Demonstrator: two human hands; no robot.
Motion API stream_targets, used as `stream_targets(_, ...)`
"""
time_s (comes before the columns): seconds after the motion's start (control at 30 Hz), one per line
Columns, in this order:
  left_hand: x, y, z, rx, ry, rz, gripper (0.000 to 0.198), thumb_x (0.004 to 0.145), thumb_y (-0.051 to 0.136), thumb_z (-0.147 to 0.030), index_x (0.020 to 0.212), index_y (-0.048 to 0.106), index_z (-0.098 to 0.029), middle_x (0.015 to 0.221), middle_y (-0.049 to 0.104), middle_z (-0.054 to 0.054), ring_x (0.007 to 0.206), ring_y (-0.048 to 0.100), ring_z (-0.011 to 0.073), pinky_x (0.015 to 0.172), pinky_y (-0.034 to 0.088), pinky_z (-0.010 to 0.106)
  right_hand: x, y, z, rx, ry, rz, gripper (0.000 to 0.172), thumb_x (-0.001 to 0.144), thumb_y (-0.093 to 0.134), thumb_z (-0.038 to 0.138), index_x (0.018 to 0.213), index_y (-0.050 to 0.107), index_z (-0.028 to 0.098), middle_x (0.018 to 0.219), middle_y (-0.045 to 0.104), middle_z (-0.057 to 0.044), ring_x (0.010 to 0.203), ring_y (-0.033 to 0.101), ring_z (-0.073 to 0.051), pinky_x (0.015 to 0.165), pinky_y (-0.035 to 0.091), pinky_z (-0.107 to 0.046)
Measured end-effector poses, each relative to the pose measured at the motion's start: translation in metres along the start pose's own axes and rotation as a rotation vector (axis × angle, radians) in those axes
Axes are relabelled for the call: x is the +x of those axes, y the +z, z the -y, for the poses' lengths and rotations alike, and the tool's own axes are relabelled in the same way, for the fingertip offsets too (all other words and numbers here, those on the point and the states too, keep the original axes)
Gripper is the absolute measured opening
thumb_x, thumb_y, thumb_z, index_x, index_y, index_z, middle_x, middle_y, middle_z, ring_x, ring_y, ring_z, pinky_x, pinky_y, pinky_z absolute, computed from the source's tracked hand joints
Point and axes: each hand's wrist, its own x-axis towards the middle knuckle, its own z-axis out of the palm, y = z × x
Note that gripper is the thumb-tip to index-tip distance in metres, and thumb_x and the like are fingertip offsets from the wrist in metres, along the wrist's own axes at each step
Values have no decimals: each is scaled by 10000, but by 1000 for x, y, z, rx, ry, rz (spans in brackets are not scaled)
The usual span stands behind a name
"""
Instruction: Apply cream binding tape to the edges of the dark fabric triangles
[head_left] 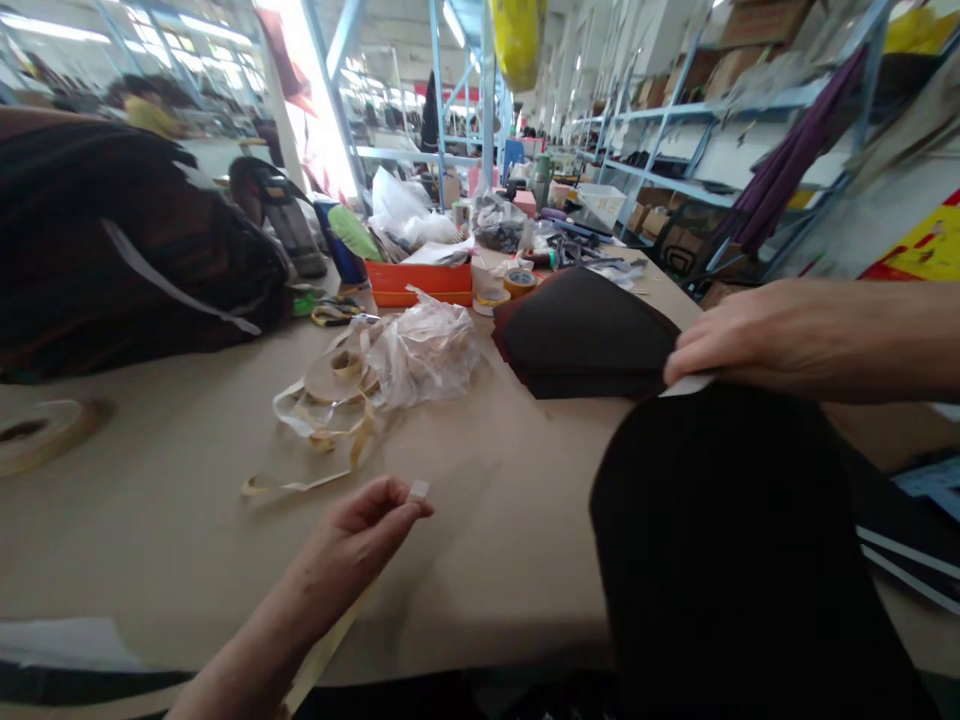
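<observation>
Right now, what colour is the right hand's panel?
Black panel, best seen in the head view.

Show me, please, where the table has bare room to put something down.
The tabletop is bare between the left hand and the black piece in the right hand. Another free patch lies between the tape roll at left, the curled strip and the white sheet. Crowded: farther back, around the orange box and crumpled plastic bag.

A large black panel (720,560) with a rounded top is held up at the right, a white strip (688,385) at its upper edge. A narrow cream tape (330,645) slants down over the near edge of the worktop (525,500).
</observation>
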Motion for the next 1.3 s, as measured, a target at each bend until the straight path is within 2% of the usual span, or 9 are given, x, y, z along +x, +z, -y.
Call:
stream_targets(0.03,-1,1,-1,-27,-33,-14,291,730,687,-426,706,556,-168,729,616,12,645,489,102,572,361,184,16,13,14,26,-285,180,212,796,645,79,871,726,259,885,713,38,768,629,-57,703,411,-199)
stream_targets(0.1,-2,3,-3,-58,-70,-38,301,705,718,-421,707,558,-166,693,608,3,638,495,99,575,368,177,50,51,42,-5,-510,213,213,834,584,82,934,697,232,945,705,-5,851,632,-122,709,412,-240)
stream_targets(0.23,-6,11,-10,-23,-81,-24,297,702,710,-422,711,553,-169,654,588,-16,617,497,96,577,380,181,101,127,88,-42,-550,194,187,884,514,141,966,672,200,925,692,-57,829,627,-177,683,405,-273)
stream_targets(0.33,-10,23,-11,78,-91,91,275,746,640,-426,704,546,-171,636,563,-16,580,467,101,540,368,200,106,154,107,65,-520,54,256,928,452,168,1111,625,217,1054,661,-63,921,607,-179,731,405,-273)
stream_targets(0.63,1,55,16,894,330,338,169,853,475,-193,716,574,-173,840,600,44,838,532,193,772,426,334,-35,193,81,162,245,112,420,874,543,403,1222,546,169,1122,617,-116,902,610,-232,729,438,-311)
stream_targets(0.73,2,61,19,1016,358,378,177,861,468,-180,740,596,-166,892,606,67,889,529,222,821,438,375,-54,206,66,161,419,195,369,836,566,461,1047,615,162,1010,639,-113,863,607,-236,703,432,-311)
stream_targets(0.83,-3,65,20,1029,366,382,191,869,458,-198,745,599,-170,895,605,65,884,536,224,800,446,362,-41,212,63,262,477,239,271,821,578,418,908,644,171,888,657,-93,797,604,-213,659,411,-285)
stream_targets(1.03,-12,76,22,953,332,367,262,879,421,-294,715,597,-191,850,597,51,819,531,217,736,436,350,19,216,63,389,297,193,281,819,501,169,1057,650,197,950,673,-57,853,592,-179,673,377,-250)
stream_targets(1.3,-9,104,22,851,309,427,229,864,470,-297,688,581,-202,778,607,26,798,532,199,718,414,318,57,207,46,408,125,174,269,762,633,178,1026,681,198,946,650,-33,827,560,-145,668,365,-227)
